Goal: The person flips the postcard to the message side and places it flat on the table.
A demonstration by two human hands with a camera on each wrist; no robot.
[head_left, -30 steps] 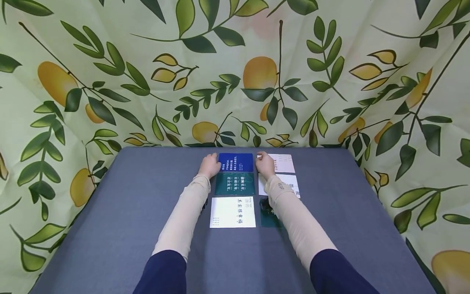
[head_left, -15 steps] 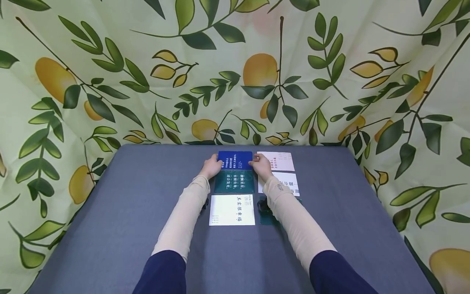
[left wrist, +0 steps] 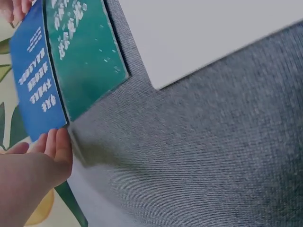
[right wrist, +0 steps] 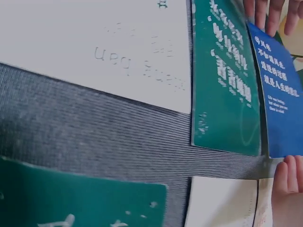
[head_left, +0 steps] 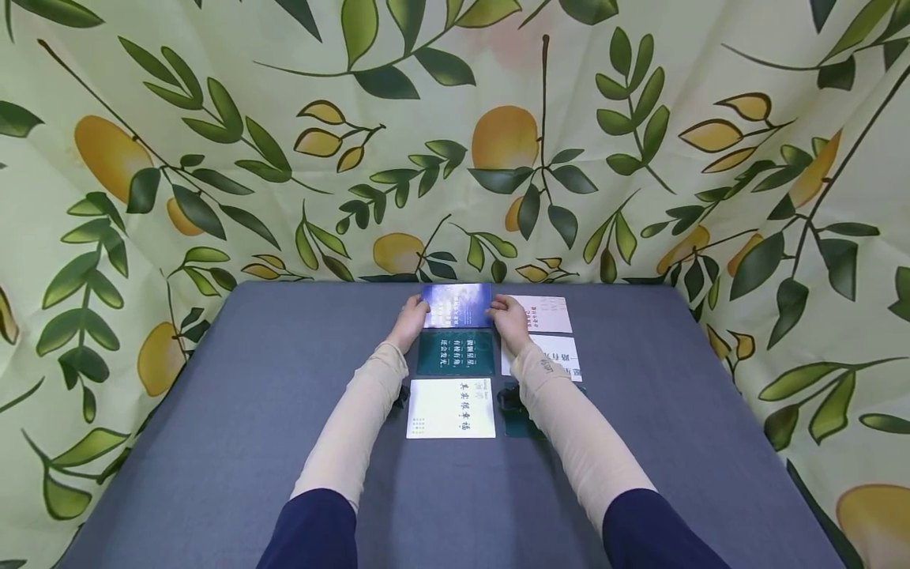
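Observation:
A blue card [head_left: 457,305] with white print sits at the far end of the grey table [head_left: 235,411]. It is tilted and catches glare. My left hand [head_left: 411,320] holds its left edge and my right hand [head_left: 508,318] holds its right edge. In the left wrist view the left hand's fingertips [left wrist: 57,144] meet a corner of the blue card [left wrist: 38,80]. The right wrist view has the right hand's fingertips [right wrist: 286,175] at the edge of the blue card [right wrist: 281,104].
Nearer me lie a green card [head_left: 456,352] and a white card [head_left: 451,408]. To the right are a pale pink card [head_left: 549,314], a white card [head_left: 562,356] and a dark green card [head_left: 517,423], part hidden by my right forearm. A leaf-and-lemon cloth [head_left: 455,142] surrounds the table.
My right hand moved left from the pale pink card to the blue card's right edge. The blue card, flat before, is now tipped up and shows glare.

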